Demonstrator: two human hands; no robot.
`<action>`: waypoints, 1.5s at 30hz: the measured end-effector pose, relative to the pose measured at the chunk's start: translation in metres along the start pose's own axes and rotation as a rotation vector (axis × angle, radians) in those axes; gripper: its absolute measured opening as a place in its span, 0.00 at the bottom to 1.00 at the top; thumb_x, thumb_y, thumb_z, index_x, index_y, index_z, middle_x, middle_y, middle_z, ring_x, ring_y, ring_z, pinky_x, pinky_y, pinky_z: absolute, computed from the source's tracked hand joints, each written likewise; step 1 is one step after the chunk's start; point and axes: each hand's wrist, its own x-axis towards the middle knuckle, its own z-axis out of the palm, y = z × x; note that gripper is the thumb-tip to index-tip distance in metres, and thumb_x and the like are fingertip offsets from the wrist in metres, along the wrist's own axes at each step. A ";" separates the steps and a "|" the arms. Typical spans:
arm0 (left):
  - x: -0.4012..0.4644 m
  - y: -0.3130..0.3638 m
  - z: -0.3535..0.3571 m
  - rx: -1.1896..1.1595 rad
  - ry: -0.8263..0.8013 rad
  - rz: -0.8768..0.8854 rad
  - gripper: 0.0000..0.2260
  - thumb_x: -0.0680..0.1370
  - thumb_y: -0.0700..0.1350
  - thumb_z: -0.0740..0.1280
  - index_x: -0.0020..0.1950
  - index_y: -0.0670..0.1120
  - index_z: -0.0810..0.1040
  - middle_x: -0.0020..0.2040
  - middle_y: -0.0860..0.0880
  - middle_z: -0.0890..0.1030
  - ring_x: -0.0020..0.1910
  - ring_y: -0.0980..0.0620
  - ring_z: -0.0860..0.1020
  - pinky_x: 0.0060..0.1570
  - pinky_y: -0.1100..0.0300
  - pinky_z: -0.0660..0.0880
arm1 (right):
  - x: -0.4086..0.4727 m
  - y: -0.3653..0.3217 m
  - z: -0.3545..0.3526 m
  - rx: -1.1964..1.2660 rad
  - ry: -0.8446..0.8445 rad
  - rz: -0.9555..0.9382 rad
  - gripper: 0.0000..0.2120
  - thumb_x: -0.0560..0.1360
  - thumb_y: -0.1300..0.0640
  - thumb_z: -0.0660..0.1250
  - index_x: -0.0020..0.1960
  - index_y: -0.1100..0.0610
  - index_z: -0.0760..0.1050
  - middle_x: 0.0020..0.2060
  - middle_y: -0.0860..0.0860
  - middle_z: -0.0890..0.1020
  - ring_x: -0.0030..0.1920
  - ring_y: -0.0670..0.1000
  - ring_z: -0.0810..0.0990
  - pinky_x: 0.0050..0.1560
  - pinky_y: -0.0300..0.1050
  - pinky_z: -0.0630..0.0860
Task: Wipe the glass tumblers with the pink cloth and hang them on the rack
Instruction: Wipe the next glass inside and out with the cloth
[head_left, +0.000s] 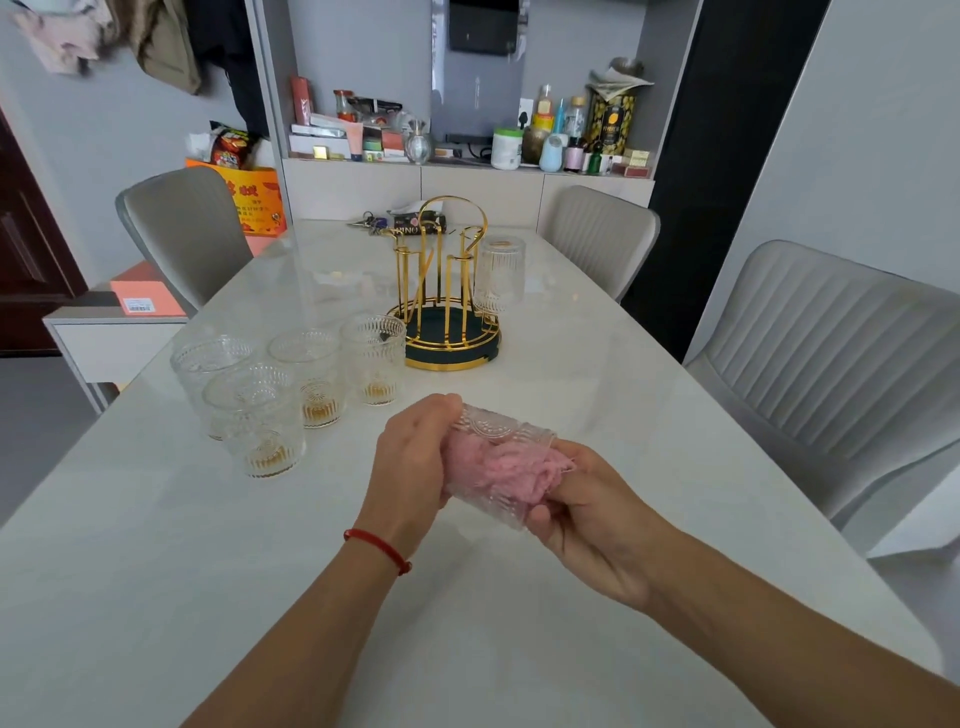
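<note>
Held on its side above the counter (519, 623), near the centre of the view: one glass tumbler (498, 467), base toward 10 o'clock, mouth toward 4 o'clock. Gripped at the base end by the left hand (410, 462), fingers (441, 402) curled over the glass; red string bracelet (379, 548) on that wrist. Stuffed inside the tumbler: the pink cloth (493, 470), pinched at the mouth by the right hand (592, 525), thumb (582, 483) pressed into the cloth, other fingers wrapped under the rim.

At 10 o'clock from the hands, upright on the counter and close together: four more tumblers (291, 384), the front one nearest the left forearm. At 12 o'clock, further back: gold rack (447, 291) on a dark round base, with one hung tumbler (500, 275) upside down on its right side. Behind the rack, at the far counter edge: keys (370, 221). Grey chairs (831, 374) around the counter.
</note>
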 end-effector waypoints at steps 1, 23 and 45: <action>0.002 0.000 -0.002 -0.008 -0.050 -0.023 0.14 0.79 0.56 0.63 0.46 0.46 0.78 0.37 0.45 0.75 0.33 0.51 0.73 0.24 0.64 0.65 | 0.000 -0.002 0.001 -0.008 -0.013 -0.013 0.17 0.80 0.78 0.55 0.59 0.69 0.79 0.46 0.59 0.82 0.29 0.44 0.78 0.25 0.33 0.77; 0.002 -0.005 -0.003 -0.108 -0.135 0.055 0.13 0.81 0.55 0.61 0.48 0.48 0.80 0.35 0.46 0.74 0.26 0.51 0.68 0.23 0.64 0.61 | 0.002 -0.006 0.006 -0.144 -0.052 -0.047 0.19 0.82 0.75 0.54 0.68 0.65 0.76 0.61 0.63 0.84 0.61 0.63 0.84 0.63 0.70 0.78; 0.003 -0.001 0.001 -0.171 -0.148 -0.064 0.11 0.83 0.54 0.59 0.52 0.54 0.80 0.33 0.44 0.68 0.25 0.50 0.60 0.28 0.59 0.54 | 0.004 -0.011 0.001 -0.203 -0.035 -0.072 0.21 0.80 0.73 0.55 0.69 0.63 0.76 0.62 0.63 0.83 0.64 0.68 0.81 0.65 0.74 0.75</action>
